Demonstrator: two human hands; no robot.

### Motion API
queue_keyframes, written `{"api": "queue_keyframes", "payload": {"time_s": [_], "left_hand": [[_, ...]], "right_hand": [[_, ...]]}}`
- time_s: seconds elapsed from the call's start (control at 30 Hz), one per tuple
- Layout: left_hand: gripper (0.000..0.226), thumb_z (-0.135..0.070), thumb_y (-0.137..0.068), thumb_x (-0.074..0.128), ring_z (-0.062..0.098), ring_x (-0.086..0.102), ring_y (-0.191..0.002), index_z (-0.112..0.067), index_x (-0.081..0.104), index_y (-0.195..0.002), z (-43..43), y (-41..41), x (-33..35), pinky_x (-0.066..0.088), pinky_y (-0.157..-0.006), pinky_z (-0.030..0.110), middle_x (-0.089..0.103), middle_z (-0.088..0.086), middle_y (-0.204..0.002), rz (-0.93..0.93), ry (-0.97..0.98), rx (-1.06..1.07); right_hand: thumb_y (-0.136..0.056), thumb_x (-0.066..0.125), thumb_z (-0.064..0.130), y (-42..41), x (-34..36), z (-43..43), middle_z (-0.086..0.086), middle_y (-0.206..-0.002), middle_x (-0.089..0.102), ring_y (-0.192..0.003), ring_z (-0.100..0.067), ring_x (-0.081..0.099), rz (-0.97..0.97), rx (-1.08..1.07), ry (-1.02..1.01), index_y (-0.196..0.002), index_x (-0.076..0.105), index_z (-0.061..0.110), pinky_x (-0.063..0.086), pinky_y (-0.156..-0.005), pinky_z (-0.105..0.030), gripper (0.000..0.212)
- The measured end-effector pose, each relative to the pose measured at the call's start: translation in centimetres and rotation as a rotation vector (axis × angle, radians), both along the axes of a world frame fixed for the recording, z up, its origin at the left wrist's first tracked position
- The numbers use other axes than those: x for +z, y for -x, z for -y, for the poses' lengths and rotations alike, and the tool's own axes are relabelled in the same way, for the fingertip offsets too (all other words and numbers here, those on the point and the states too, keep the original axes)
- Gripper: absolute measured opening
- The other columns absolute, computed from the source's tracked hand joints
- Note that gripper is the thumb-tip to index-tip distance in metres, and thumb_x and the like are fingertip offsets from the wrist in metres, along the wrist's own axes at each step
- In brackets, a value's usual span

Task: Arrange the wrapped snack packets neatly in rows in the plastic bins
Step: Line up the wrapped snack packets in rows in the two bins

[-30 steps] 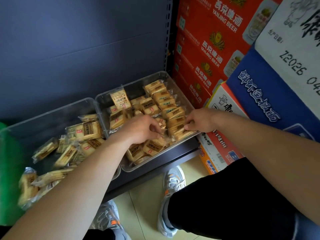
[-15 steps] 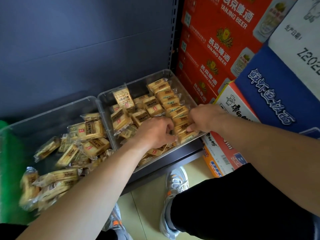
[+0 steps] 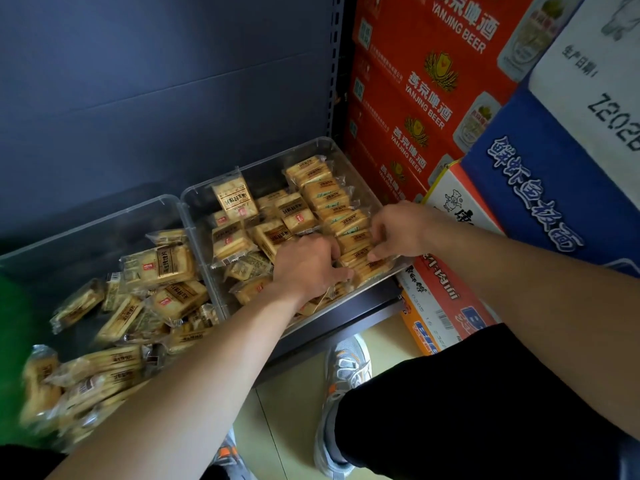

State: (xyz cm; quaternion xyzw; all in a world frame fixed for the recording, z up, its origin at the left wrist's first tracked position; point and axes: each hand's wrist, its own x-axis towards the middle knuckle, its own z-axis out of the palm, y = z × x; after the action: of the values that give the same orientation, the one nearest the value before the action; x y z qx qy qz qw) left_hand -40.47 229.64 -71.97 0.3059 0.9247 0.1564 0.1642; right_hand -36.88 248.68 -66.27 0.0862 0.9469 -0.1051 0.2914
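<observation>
Two clear plastic bins stand side by side on a dark shelf. The right bin (image 3: 325,148) holds a tidy row of tan snack packets (image 3: 329,199) along its right wall and loose packets (image 3: 235,200) on its left. The left bin (image 3: 104,221) holds a jumbled heap of packets (image 3: 173,268). My left hand (image 3: 306,263) is in the right bin's front part, fingers curled down onto packets. My right hand (image 3: 398,230) pinches a packet (image 3: 360,261) at the near end of the row. What lies under my left palm is hidden.
Red beer cartons (image 3: 422,84) are stacked right beside the right bin. Blue and orange noodle boxes (image 3: 540,188) stand in front of them. The shelf's grey back panel (image 3: 156,81) rises behind the bins. My shoes (image 3: 346,375) are on the pale tiled floor below the shelf edge.
My left hand slid to the right across the right bin toward the row. My right hand stayed at the near end of the row, still gripping packets.
</observation>
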Motion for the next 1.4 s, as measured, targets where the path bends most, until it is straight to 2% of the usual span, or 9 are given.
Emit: {"api": "queue_keyframes", "payload": {"time_s": [0.13,0.3,0.5,0.7,0.87,0.97,1.17,1.27,1.4], "left_hand": [[0.044,-0.060,-0.078,0.077,0.013,0.064,-0.091,-0.031,0.054,-0.102,0.2,-0.3,0.1,0.053,-0.087,0.037,0.064,-0.012,-0.096,0.015,-0.020,0.021],[0.066,-0.042,-0.085,0.078,0.017,0.055,-0.124,-0.030,0.044,-0.141,0.8,-0.5,0.1,0.047,-0.102,0.043,0.053,-0.006,-0.137,0.141,-0.130,-0.052],[0.045,-0.034,-0.086,0.080,0.014,0.066,-0.105,-0.020,0.066,-0.125,0.1,0.0,-0.8,0.056,-0.092,0.032,0.069,-0.004,-0.118,0.171,-0.186,-0.059],[0.032,-0.021,-0.077,0.087,0.003,0.066,-0.088,-0.023,0.063,-0.099,-1.0,0.5,-1.5,0.054,-0.075,0.017,0.066,-0.012,-0.092,0.257,-0.272,0.019],[0.039,-0.024,-0.078,0.086,0.005,0.063,-0.090,-0.023,0.059,-0.105,-0.7,0.4,-1.3,0.054,-0.077,0.021,0.063,-0.009,-0.099,0.252,-0.248,0.003],[0.041,-0.020,-0.082,0.083,-0.002,0.058,-0.081,-0.024,0.055,-0.112,0.1,0.4,-1.0,0.042,-0.065,0.010,0.057,-0.017,-0.093,0.249,-0.232,0.000],[0.046,-0.017,-0.078,0.085,0.011,0.065,-0.092,-0.030,0.051,-0.105,-0.8,0.9,-1.0,0.058,-0.085,0.035,0.064,-0.012,-0.099,0.229,-0.126,-0.048],[0.042,-0.021,-0.078,0.086,0.010,0.066,-0.088,-0.032,0.050,-0.098,-1.4,0.9,-1.1,0.057,-0.082,0.034,0.066,-0.013,-0.092,0.210,-0.113,-0.031],[0.040,-0.028,-0.078,0.085,0.010,0.066,-0.082,-0.032,0.049,-0.095,-1.8,0.8,-1.2,0.057,-0.075,0.034,0.066,-0.013,-0.085,0.093,-0.095,0.000]], "right_hand": [[-0.092,0.070,0.045,0.1,0.4,-0.1,0.003,-0.096,0.071,-0.089,-0.015,0.068,-0.055,-0.091,0.171,-0.098,0.072,0.025,0.057,-0.082,-0.036,0.021],[-0.101,0.059,0.032,-0.6,0.9,-1.3,0.013,-0.089,0.062,-0.094,-0.014,0.061,-0.186,-0.229,0.278,-0.098,0.070,0.026,0.042,-0.078,-0.028,0.012],[-0.102,0.059,0.023,-1.2,1.9,-1.5,0.001,-0.086,0.068,-0.077,-0.012,0.062,-0.206,-0.336,0.451,-0.101,0.068,0.022,0.050,-0.072,-0.029,0.009],[-0.102,0.059,0.021,-0.8,2.2,-1.3,-0.001,-0.088,0.069,-0.076,-0.013,0.063,-0.157,-0.346,0.477,-0.105,0.068,0.016,0.051,-0.072,-0.027,0.011],[-0.101,0.060,0.024,-0.8,2.0,-1.3,-0.003,-0.094,0.071,-0.084,-0.016,0.066,-0.091,-0.306,0.413,-0.104,0.071,0.019,0.055,-0.083,-0.036,0.012],[-0.101,0.059,0.029,-1.0,2.0,-1.2,0.000,-0.098,0.069,-0.095,-0.018,0.066,-0.025,-0.260,0.338,-0.112,0.069,0.020,0.054,-0.088,-0.037,0.017],[-0.105,0.051,0.026,-0.7,2.2,-0.9,-0.001,-0.115,0.063,-0.106,-0.021,0.058,-0.093,-0.257,0.225,-0.130,0.061,0.017,0.046,-0.087,-0.033,0.028],[-0.104,0.052,0.027,-0.6,1.9,-1.0,-0.007,-0.134,0.059,-0.121,-0.026,0.056,-0.107,-0.285,0.204,-0.140,0.054,0.017,0.047,-0.101,-0.037,0.037],[-0.104,0.052,0.024,-0.6,2.1,-1.0,-0.009,-0.128,0.062,-0.112,-0.024,0.057,-0.085,-0.307,0.229,-0.135,0.058,0.012,0.048,-0.098,-0.036,0.033]]}}
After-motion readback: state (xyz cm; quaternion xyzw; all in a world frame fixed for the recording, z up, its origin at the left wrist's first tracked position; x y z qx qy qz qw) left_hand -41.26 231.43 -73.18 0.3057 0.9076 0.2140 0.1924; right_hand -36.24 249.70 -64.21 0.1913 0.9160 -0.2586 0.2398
